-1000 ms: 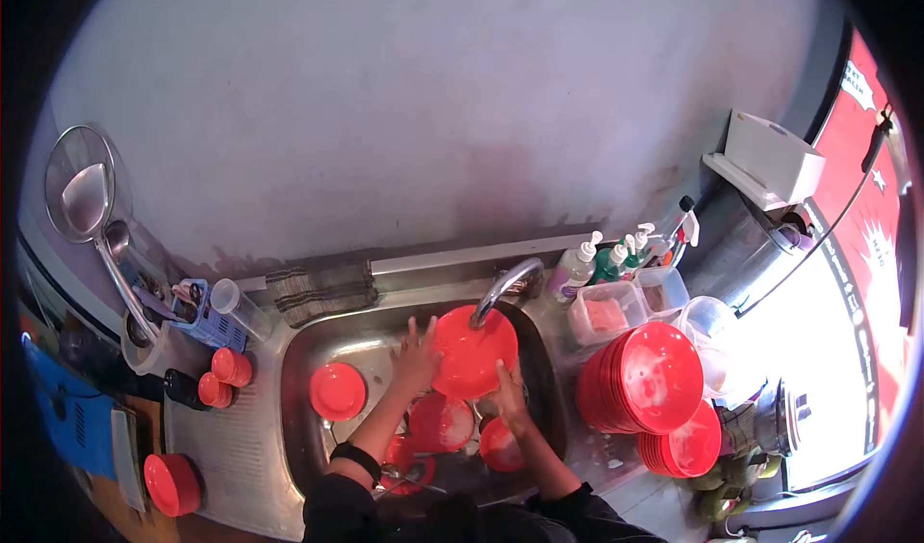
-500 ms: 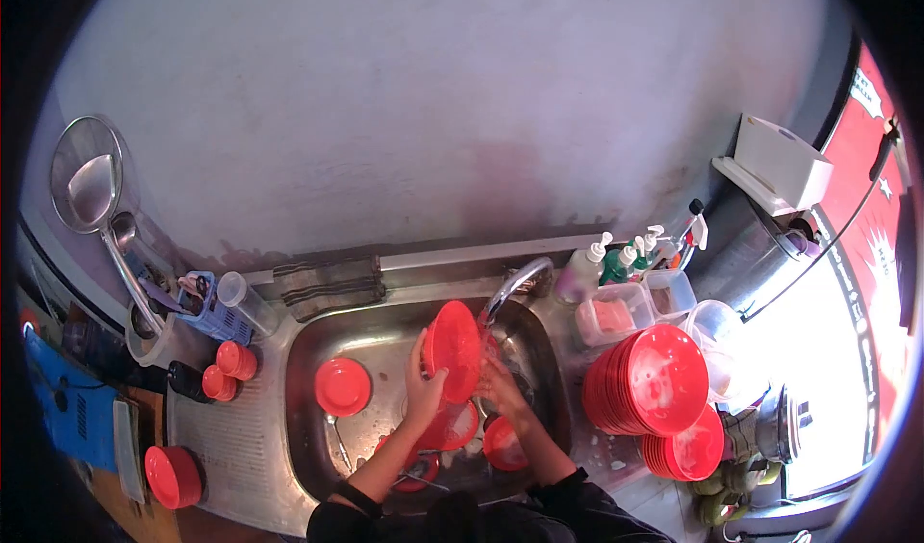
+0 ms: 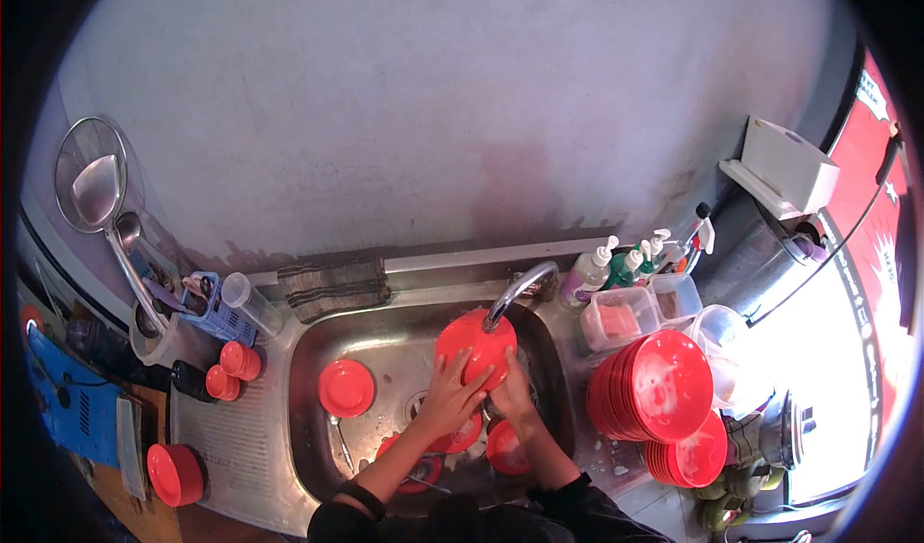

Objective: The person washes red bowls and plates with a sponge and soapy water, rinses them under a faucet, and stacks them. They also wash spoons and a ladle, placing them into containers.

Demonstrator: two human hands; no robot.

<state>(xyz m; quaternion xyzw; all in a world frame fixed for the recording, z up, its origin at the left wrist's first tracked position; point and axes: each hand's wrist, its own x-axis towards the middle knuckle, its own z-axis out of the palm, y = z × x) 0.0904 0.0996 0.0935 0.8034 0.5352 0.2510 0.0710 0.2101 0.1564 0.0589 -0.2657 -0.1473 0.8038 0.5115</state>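
Two dark sleeves enter at the near rim of the sink (image 3: 300, 418), and both forearms reach into the basin. Three or so red dishes (image 3: 504, 449) lie low in the sink's near half, partly under the arms; their exact number is unclear. Left hand (image 3: 450, 400) is over the middle of the sink, fingers spread wide and laid flat on the face of the red plate (image 3: 476, 346), not curled round it. Right hand (image 3: 513, 395) sits just beside it, touching the plate's lower right edge; its fingers run behind the rim, so I cannot tell if they are closed on it. Plate is tilted up over the far half of the sink, directly under the spout of the faucet (image 3: 516, 293). One small red bowl (image 3: 346, 388) rests alone in the sink's left part, apart from the hands. Right of the sink: a leaning stack of red plates (image 3: 654, 384). Left of the sink: red cups (image 3: 231, 362) on the drainboard. Behind the sink: a folded cloth (image 3: 333, 288) on the ledge and pump bottles (image 3: 592, 268) at its far right corner.
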